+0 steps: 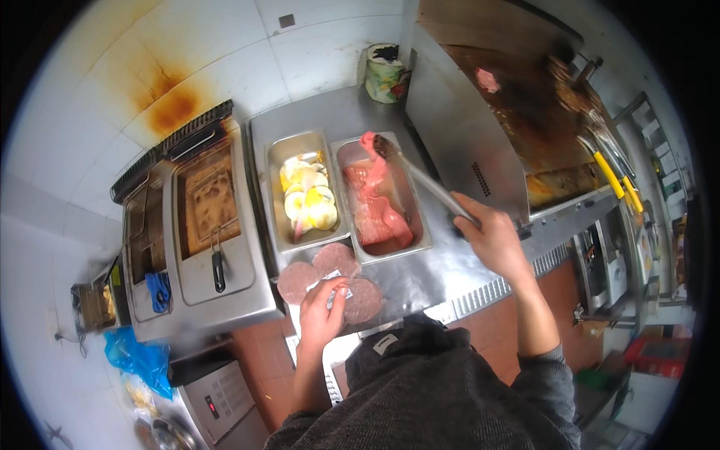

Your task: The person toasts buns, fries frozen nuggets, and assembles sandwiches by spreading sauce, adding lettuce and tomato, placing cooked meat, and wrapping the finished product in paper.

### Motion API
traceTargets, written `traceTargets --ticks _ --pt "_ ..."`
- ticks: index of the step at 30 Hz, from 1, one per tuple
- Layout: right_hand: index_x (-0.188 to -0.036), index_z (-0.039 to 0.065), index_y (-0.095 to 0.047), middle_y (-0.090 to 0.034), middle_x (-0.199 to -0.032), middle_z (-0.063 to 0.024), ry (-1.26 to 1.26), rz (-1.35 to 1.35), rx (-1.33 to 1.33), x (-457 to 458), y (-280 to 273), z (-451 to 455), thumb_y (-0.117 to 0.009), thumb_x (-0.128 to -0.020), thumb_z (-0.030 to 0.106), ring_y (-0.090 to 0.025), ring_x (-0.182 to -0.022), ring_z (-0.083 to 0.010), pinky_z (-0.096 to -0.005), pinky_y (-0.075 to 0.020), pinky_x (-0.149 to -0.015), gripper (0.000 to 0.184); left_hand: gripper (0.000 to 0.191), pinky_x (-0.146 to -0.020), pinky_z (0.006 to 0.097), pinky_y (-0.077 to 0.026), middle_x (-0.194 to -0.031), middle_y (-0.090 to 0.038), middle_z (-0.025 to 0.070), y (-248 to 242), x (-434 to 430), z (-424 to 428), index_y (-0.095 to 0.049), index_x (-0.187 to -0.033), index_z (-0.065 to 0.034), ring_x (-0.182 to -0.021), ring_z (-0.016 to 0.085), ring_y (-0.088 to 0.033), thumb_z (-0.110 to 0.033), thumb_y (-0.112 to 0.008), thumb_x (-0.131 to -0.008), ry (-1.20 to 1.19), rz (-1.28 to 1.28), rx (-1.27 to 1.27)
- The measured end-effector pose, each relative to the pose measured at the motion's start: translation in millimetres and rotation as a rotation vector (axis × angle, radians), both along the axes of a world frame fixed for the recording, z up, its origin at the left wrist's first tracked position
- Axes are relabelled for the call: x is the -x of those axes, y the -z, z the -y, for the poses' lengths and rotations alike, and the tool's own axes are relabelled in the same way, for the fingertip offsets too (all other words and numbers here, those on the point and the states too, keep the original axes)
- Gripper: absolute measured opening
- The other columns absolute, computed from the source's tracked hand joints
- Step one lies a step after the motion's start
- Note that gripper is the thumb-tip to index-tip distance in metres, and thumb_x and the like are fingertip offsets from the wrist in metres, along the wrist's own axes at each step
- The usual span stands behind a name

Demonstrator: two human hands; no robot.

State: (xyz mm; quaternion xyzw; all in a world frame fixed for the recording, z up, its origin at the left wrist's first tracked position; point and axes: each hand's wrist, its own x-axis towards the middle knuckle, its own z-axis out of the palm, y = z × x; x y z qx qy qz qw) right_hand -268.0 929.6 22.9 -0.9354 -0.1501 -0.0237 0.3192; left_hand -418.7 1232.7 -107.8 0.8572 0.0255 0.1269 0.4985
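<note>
My right hand (488, 232) grips the handle of metal tongs (430, 185). Their dark tip is at a strip of pink sliced meat (371, 147), lifted at the back of a steel pan (424, 253) that holds more pink slices in liquid. My left hand (325, 309) is at the counter's front edge, its fingertips pinching the labelled plastic of a pack of round raw patties (360, 301). To the left of the meat pan stands a steel pan of cooked eggs (309, 202), with a pink strip lying over them.
At left is a deep fryer (208, 197) with a black-handled basket (218, 270) and a blue cloth (158, 292). A griddle (506, 124) behind a steel side panel holds a pink slice, with yellow-handled tongs (610, 174) at its right edge. A patterned can (385, 79) stands by the wall.
</note>
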Motion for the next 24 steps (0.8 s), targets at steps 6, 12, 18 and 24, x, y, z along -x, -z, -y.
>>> traceTargets --ticks 6,12,18,24 --pt "-0.134 0.006 -0.069 -0.073 -0.109 -0.0258 -0.081 -0.039 0.203 8 34 3 -0.069 -0.095 0.013 -0.070 -0.097 -0.0453 -0.0511 -0.0563 -0.085 0.039 0.017 -0.083 0.0395 -0.057 -0.099 -0.077 0.0123 2 3 3 -0.074 -0.114 -0.0052 -0.093 0.032 -0.075 -0.013 -0.067 -0.100 -0.001 0.011 -0.019" --pt "-0.144 0.011 -0.059 -0.073 -0.106 -0.0178 -0.239 -0.249 0.520 51 19 28 -0.067 -0.097 0.017 -0.071 -0.098 -0.0402 -0.0515 -0.0559 -0.085 0.048 0.016 -0.080 0.0388 -0.057 -0.097 -0.076 0.0122 6 12 3 -0.074 -0.113 -0.0055 -0.091 0.031 -0.075 -0.012 -0.067 -0.100 -0.043 0.013 -0.011" --pt "-0.142 0.007 -0.062 -0.073 -0.105 -0.0197 -0.148 -0.111 0.482 40 16 19 -0.070 -0.094 0.015 -0.071 -0.093 -0.0425 -0.0496 -0.0576 -0.081 0.049 0.016 -0.079 0.0390 -0.057 -0.096 -0.076 0.0133 4 9 11 -0.073 -0.113 -0.0044 -0.089 0.031 -0.075 -0.011 -0.067 -0.099 -0.008 -0.009 -0.017" --pt "-0.141 0.005 -0.059 -0.072 -0.099 -0.0172 -0.224 -0.079 0.507 37 36 -7 -0.070 -0.095 0.017 -0.074 -0.086 -0.0402 -0.0495 -0.0597 -0.074 0.049 0.016 -0.079 0.0392 -0.056 -0.097 -0.075 0.0146 0 11 16 -0.073 -0.113 -0.0037 -0.090 0.032 -0.074 -0.011 -0.067 -0.100 0.011 -0.010 -0.002"
